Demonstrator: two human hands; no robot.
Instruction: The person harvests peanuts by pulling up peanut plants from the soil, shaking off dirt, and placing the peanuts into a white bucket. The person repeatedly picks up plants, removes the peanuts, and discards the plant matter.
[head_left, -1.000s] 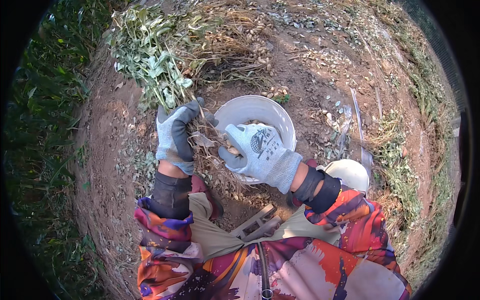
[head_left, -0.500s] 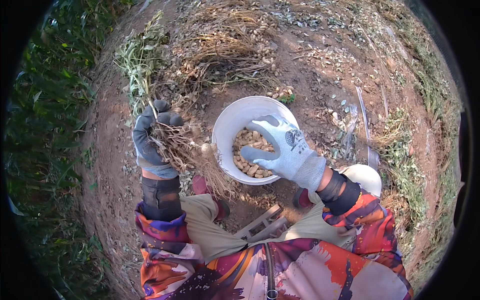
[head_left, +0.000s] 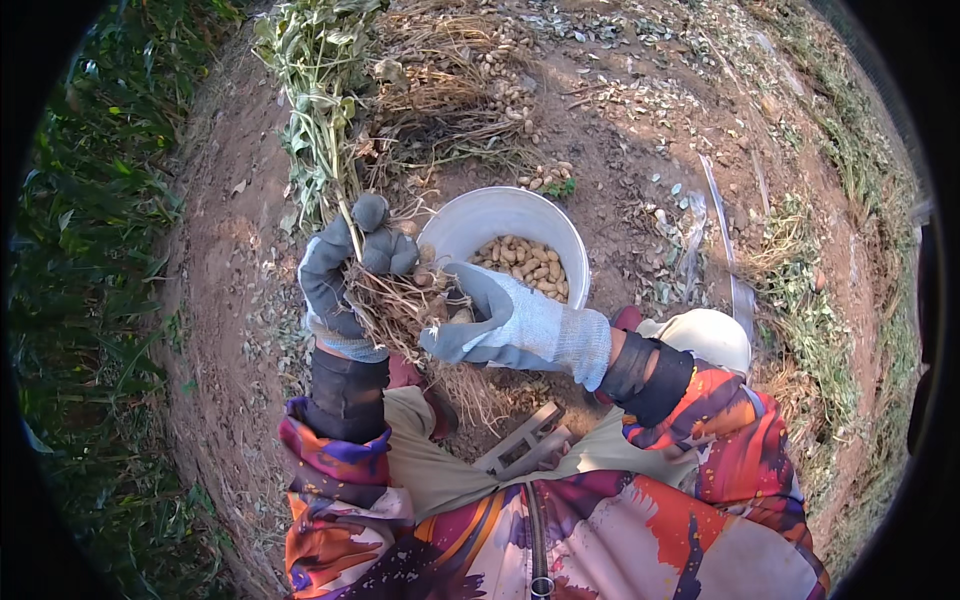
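My left hand point(head_left: 345, 262), in a grey-coated work glove, is closed around the stems of an uprooted peanut plant point(head_left: 330, 130). Its leafy green top points away from me, and the tangled brown roots point(head_left: 385, 300) hang toward me. From the right, my right hand point(head_left: 505, 315), in a light blue glove with grey coating, reaches into the roots. Its thumb and fingers close around a few pods there, partly hidden by the glove. Just beyond this hand stands a white bucket point(head_left: 455, 222), its bottom covered with loose peanuts point(head_left: 520, 262).
Heaps of dry plants point(head_left: 445, 100) with pods lie beyond the bucket. A few peanuts point(head_left: 548, 177) rest on the soil by its far rim. Tall green crop point(head_left: 90, 300) lines the left side. Plastic film strips point(head_left: 722, 225) lie to the right; a small wooden stool point(head_left: 520, 440) is between my legs.
My right hand has moved left from over the bucket to the plant's roots, closing on pods. My left hand has brought the plant slightly right, its top now more upright in view.
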